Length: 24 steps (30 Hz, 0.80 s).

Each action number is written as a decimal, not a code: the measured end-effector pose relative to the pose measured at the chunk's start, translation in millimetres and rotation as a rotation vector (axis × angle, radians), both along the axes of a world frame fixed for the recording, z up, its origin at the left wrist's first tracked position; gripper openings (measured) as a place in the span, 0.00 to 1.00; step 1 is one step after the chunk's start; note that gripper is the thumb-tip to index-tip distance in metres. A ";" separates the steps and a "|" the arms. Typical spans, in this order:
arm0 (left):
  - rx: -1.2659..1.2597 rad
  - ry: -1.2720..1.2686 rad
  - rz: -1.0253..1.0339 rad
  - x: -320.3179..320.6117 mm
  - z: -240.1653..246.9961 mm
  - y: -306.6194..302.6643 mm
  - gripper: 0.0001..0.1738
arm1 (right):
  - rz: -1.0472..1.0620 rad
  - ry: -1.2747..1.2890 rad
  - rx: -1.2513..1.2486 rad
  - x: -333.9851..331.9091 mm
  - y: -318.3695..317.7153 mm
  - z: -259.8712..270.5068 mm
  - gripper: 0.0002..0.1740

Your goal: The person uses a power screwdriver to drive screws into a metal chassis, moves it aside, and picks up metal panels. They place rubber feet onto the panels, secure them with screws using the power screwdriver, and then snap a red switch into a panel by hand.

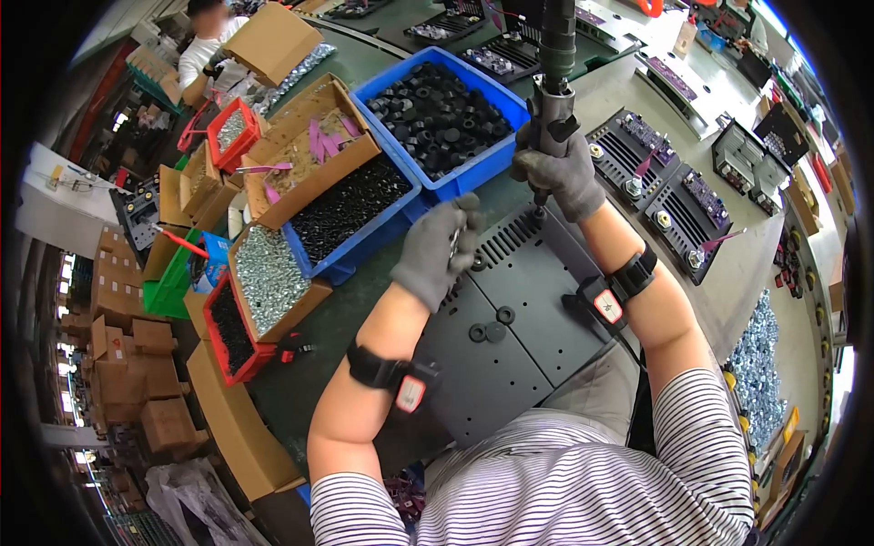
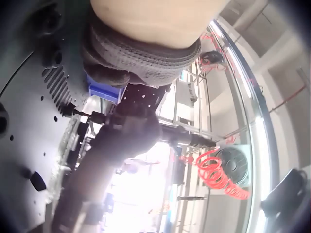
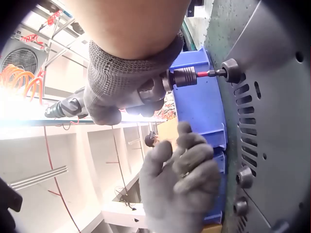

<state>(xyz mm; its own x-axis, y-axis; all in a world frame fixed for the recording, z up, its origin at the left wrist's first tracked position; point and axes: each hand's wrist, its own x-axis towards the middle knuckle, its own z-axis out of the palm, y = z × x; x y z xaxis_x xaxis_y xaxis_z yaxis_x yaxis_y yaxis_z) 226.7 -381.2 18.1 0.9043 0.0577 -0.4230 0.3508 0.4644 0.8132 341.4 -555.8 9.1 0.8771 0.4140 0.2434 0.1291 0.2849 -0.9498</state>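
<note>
My gloved right hand (image 1: 564, 173) grips a power screwdriver (image 1: 552, 114). In the right wrist view its bit (image 3: 209, 74) meets a black rubber foot (image 3: 233, 70) at the corner of a grey metal panel (image 3: 286, 126), beside a row of slots. Over the panel's far left edge, my gloved left hand (image 1: 437, 250) has curled fingers, with small shiny pieces showing between them; their kind is too small to make out. More rubber feet (image 3: 245, 176) stand along the panel's edge, and several loose black rubber pieces (image 1: 494, 332) lie on its middle.
Blue bins hold black rubber feet (image 1: 442, 114) and black screws (image 1: 350, 205). Left of them are a cardboard box (image 1: 309, 150) with pink pieces, a box of silver screws (image 1: 269, 278) and a red bin (image 1: 238, 332). Finned units (image 1: 683, 218) lie to the right. Another person stands far left.
</note>
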 end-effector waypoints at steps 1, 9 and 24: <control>-0.094 0.056 -0.054 -13.9 7.7 4.2 0.16 | 0.007 -0.011 0.012 1.8 0.5 -1.6 0.18; -0.123 0.025 0.043 -92.6 2.7 17.0 0.17 | -0.026 -0.149 0.117 -1.9 -4.2 22.5 0.25; -0.315 -0.153 -0.087 -147.6 -14.2 -33.4 0.11 | 0.254 -0.116 0.633 -169.0 -37.3 68.0 0.26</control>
<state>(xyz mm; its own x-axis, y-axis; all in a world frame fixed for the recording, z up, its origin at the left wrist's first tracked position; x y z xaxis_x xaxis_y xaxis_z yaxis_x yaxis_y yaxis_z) 79.1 -414.6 3.9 0.9544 -0.1334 -0.2671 0.2849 0.6743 0.6813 172.4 -593.0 77.1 0.7256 0.3502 0.5924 0.0761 0.8147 -0.5748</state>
